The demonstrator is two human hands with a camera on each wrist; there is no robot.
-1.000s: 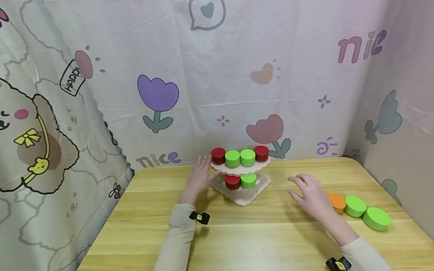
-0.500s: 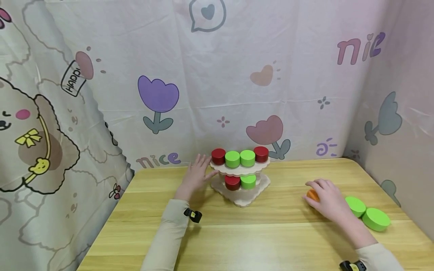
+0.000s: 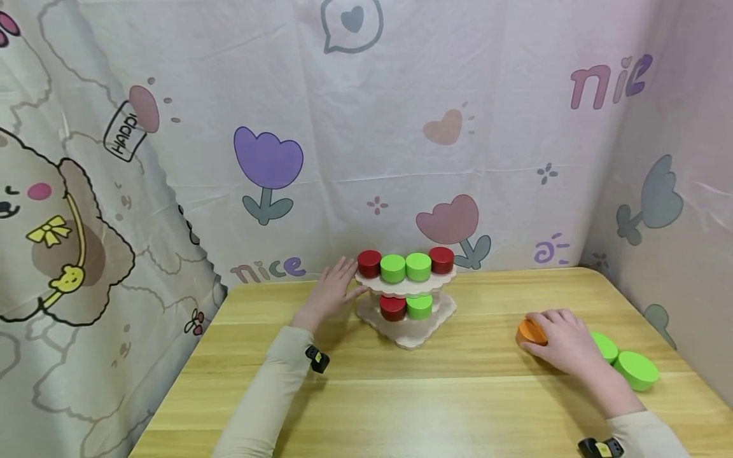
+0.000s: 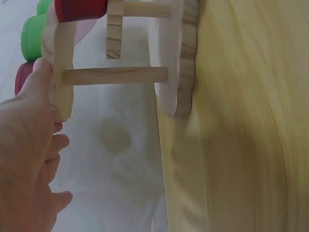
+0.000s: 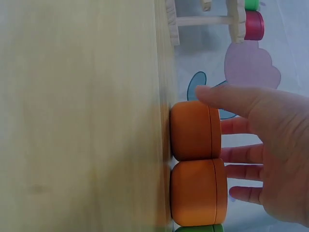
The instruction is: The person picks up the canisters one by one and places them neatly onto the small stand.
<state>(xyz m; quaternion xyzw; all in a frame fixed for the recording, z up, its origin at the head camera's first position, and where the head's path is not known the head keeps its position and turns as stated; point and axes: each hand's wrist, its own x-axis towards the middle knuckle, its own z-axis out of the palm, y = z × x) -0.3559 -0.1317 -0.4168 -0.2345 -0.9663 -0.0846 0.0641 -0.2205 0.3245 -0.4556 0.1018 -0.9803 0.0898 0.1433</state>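
A two-tier pale wooden stand [image 3: 408, 334] with scalloped edges stands at the back of the table. Two red and two green round lidded boxes line its upper tier; one red box [image 3: 392, 308] and one green box [image 3: 420, 306] show below. My left hand [image 3: 329, 296], fingers spread, is at the left edge of the upper tier, its thumb against that edge in the left wrist view. Over on the right, my right hand [image 3: 567, 340] has thumb and fingers either side of an orange round lidded box [image 5: 193, 130], fingertips hidden behind it.
A second orange box [image 5: 195, 193] adjoins the first; my right hand covers it in the head view. Two green boxes [image 3: 637, 370] continue that row to the right. A printed curtain [image 3: 366, 159] hangs behind the wooden table [image 3: 412, 407].
My right hand has moved right, from beside the orange boxes onto the leftmost one, and lowered around it. My left forearm has swung left while the hand stays at the stand.
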